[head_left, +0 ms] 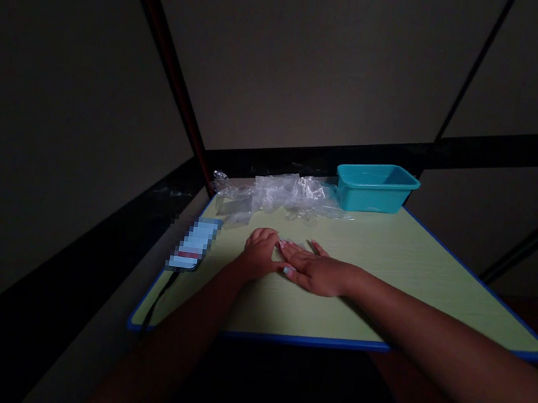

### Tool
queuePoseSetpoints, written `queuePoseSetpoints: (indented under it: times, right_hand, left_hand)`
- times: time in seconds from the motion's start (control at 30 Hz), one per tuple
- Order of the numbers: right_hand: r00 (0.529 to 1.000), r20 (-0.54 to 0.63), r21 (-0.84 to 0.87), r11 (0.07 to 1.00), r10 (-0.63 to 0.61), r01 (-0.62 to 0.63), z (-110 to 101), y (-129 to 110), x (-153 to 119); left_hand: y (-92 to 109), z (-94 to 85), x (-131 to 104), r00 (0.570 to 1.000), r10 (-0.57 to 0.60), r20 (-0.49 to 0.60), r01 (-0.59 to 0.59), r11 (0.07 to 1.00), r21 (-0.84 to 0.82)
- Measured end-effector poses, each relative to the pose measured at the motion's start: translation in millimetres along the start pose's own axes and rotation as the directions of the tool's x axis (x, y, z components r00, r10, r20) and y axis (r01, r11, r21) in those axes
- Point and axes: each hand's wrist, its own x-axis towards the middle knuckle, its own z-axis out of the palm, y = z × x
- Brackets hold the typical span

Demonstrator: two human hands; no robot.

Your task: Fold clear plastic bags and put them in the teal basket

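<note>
Two bare hands on bench (436, 289), both reaching in over near edge. Clear plastic piece (299, 246) lies on the bench around mid-depth, left of the middle, partly under the right fingers; its outline is mostly hidden, so can't tell if sheet or small bag.

Left hand (260, 255): just left of the piece, knuckles up, fingers bent and close together, thumb pointing toward the right hand. Can't tell if it's pinching the plastic.

Right hand (321, 274): palm down, low over the piece, fingers stretched toward the left hand and partly spread, outermost finger set apart toward far edge, thumb away from the rest on the near-edge side. Fingertips meet or nearly meet left hand; exact contact unclear.

Pile of clear plastic bags (280, 193) crumpled along far edge, from far left corner to the teal bin (373, 199). Bin upright at far right corner, bags against its left side. Phone-like device (195, 243) at left edge, screen pixelated; dark cord (157, 299) runs from it to near left corner. Bench trim blue.
</note>
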Motion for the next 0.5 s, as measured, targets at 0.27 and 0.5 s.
queuePoseSetpoints:
  times: [0.27, 0.5]
  right_hand:
    - [1.000, 0.012, -0.054, 0.998, 0.025, -0.025, -0.6, 10.0, 1.6]
    - [0.992, 0.049, -0.109, 0.988, 0.115, -0.109, -11.2, 13.2, 2.9]
  left_hand:
    - [-0.1, 1.3, -1.3, 1.000, 0.001, -0.023, -0.001, 1.000, -0.017]
    - [-0.8, -0.6, -1.9, 1.000, 0.010, -0.024, -0.010, 1.000, -0.012]
